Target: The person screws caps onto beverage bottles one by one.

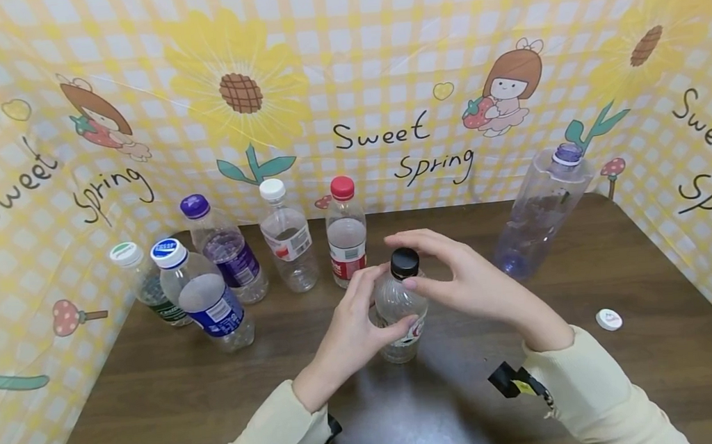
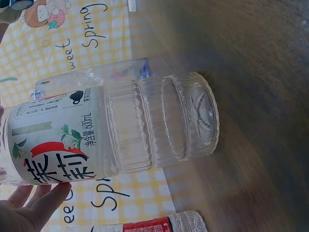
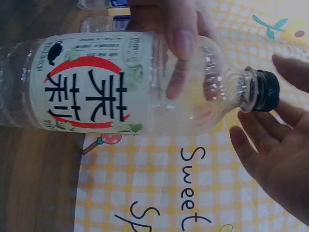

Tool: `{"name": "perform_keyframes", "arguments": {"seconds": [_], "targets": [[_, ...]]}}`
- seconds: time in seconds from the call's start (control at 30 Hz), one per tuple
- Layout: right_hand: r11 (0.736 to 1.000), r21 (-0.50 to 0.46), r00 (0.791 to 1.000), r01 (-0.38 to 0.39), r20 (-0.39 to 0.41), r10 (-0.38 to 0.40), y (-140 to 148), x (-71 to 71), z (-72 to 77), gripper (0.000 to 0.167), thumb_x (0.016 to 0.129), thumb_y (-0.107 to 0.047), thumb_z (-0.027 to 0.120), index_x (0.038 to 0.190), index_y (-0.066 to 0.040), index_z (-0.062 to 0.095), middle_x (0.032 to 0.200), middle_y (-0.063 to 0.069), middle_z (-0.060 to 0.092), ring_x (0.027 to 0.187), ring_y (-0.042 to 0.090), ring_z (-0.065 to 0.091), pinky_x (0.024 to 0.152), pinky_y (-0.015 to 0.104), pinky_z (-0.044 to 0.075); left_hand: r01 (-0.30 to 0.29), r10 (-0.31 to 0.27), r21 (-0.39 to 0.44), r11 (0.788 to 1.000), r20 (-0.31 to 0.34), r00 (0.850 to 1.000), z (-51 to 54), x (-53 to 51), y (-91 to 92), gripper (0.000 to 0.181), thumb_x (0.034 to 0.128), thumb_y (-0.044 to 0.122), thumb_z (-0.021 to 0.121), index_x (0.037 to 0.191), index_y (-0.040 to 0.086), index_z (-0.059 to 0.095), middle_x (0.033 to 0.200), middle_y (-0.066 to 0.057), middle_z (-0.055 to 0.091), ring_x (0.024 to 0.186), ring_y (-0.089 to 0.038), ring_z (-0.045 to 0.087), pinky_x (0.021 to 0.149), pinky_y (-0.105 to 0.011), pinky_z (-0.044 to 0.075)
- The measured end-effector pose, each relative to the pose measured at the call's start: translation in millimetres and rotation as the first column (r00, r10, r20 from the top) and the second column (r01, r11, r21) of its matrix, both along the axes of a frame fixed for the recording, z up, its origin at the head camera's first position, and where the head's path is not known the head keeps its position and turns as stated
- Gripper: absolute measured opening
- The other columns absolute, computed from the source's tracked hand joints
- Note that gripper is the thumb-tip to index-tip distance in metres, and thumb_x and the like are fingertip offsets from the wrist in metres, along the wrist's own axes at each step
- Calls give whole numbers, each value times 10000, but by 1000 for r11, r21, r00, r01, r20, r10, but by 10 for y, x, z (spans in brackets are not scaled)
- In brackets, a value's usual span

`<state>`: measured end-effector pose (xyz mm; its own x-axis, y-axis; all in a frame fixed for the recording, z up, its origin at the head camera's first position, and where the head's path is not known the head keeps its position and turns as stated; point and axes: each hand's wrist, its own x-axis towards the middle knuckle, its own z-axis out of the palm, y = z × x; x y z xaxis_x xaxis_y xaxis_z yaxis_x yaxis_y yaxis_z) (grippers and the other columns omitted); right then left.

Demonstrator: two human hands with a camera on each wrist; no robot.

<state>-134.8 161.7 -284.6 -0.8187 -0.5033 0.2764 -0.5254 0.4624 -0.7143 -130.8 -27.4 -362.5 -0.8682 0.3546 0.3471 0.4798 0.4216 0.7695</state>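
A clear plastic bottle [image 1: 394, 302] with a black cap [image 1: 404, 263] stands upright in front of me; its white label [image 3: 91, 82] shows red and black print. My left hand [image 1: 356, 319] grips the bottle's upper body, thumb on the near side, fingers [image 2: 41, 205] behind. Around the cap my right hand [image 1: 460, 273] is spread, its thumb near the cap's side and the other fingers reaching past it. In the right wrist view, gaps show between that hand and the black cap [image 3: 268, 91], which sits on the neck. Whether the base touches the table cannot be told.
Capped bottles stand at the left and back: green-white [image 1: 154, 286], blue-capped [image 1: 205, 296], purple-capped [image 1: 226, 249], white-capped [image 1: 288, 238] and red-capped [image 1: 346, 233]. A large uncapped bottle [image 1: 540, 211] stands at the right back. A loose white cap [image 1: 608, 319] lies on the table [image 1: 177, 417].
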Motion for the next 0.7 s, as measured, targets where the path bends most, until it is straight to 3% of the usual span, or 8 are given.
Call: {"name": "perform_keyframes", "arguments": {"seconds": [0.13, 0.37, 0.7], "targets": [[999, -9, 999, -35, -2, 35, 40, 0, 10, 402, 915, -46, 596, 1314, -84, 556, 1334, 87, 569, 1240, 244, 539, 1025, 498, 437, -2, 2, -2, 1000, 6, 1000, 1, 1, -7, 711, 735, 176, 824, 1333, 122, 442, 1255, -63, 497, 1166, -205, 545, 943, -394, 534], [999, -12, 999, 52, 16, -51, 35, -7, 15, 363, 888, -60, 640, 1248, -79, 604, 1217, 70, 629, 1073, 197, 610, 935, 381, 488, -1, 1, 12, 1000, 22, 1000, 0, 8, -6, 727, 736, 183, 825, 1347, 147, 434, 1255, -49, 498, 1168, -190, 542, 947, -395, 532], [991, -26, 992, 129, 9, -129, -24, -31, -15, 384, 814, -95, 741, 1184, -84, 639, 1119, 48, 632, 1003, 174, 587, 915, 376, 479, -1, 2, 16, 1000, -13, 1000, -32, 1, 4, 719, 732, 177, 827, 1340, 154, 443, 1233, -44, 505, 1159, -186, 550, 939, -377, 537]]}}
